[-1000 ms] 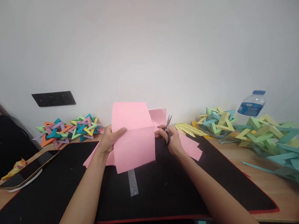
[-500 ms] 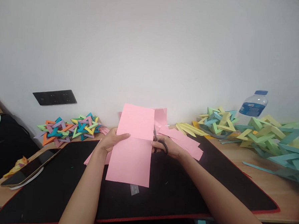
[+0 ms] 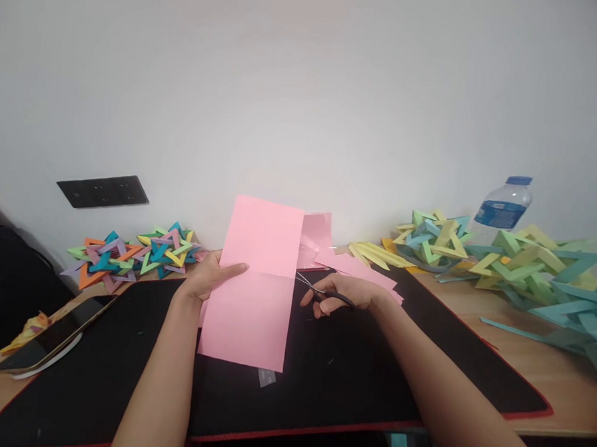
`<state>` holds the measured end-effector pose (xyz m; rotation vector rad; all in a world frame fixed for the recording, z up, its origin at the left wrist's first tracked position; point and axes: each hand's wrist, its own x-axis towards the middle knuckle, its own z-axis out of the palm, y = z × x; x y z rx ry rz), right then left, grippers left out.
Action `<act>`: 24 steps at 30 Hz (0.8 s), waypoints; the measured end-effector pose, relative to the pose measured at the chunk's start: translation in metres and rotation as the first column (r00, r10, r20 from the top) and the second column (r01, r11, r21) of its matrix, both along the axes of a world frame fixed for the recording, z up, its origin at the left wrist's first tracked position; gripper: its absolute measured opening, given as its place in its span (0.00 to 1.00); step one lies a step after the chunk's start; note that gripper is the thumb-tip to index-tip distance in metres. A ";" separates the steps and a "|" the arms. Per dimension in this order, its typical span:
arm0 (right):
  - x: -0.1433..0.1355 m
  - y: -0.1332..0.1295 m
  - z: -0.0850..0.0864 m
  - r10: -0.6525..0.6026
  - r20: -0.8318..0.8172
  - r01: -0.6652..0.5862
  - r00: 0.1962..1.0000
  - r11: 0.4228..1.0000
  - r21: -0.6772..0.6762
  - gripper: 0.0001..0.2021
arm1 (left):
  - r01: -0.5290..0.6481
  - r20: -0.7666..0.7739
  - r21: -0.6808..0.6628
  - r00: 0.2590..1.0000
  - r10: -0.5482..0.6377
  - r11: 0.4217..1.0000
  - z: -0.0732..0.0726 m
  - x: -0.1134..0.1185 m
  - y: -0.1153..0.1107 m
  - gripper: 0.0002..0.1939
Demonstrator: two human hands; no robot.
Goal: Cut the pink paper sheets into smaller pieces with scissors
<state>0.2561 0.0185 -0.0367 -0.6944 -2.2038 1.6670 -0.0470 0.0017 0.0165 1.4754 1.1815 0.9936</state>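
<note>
A pink sheet of paper (image 3: 257,248) with a crease across its middle is held up over the black mat (image 3: 350,379). My left hand (image 3: 210,277) grips its left edge, thumb in front and the fingers mostly hidden behind. My right hand (image 3: 342,294) is closed round the black handles of a pair of scissors (image 3: 320,290). The blades point left, slightly parted, with their tips at the sheet's right edge near the crease. Whether the tips touch the paper I cannot tell. More pink paper pieces (image 3: 361,269) lie behind my right hand.
Folded-paper stars stand at the left (image 3: 106,260) and right (image 3: 531,269). A water bottle (image 3: 502,206) is at the back right, near yellow paper strips (image 3: 377,255). A phone (image 3: 55,334) lies on the left. A socket panel (image 3: 103,191) is on the wall.
The pink sheet and my left hand have shifted slightly left. My right hand has drawn the scissors back from the sheet's right edge and turned them, so the blades now point left.
</note>
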 end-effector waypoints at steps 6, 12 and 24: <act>0.002 -0.001 0.003 0.012 0.066 -0.014 0.998 0.999 0.043 0.24 | 0.014 -0.031 -0.033 0.999 -0.015 0.999 -0.004 0.001 0.003 0.21; -0.001 -0.006 0.010 -0.019 0.144 0.006 0.989 0.996 0.088 0.25 | 0.029 -0.047 -0.051 0.998 -0.032 0.998 -0.006 0.006 0.003 0.21; -0.003 -0.007 0.012 -0.048 0.166 0.024 0.985 0.990 0.141 0.23 | 0.099 0.013 -0.091 0.995 -0.098 0.991 -0.004 0.007 0.001 0.19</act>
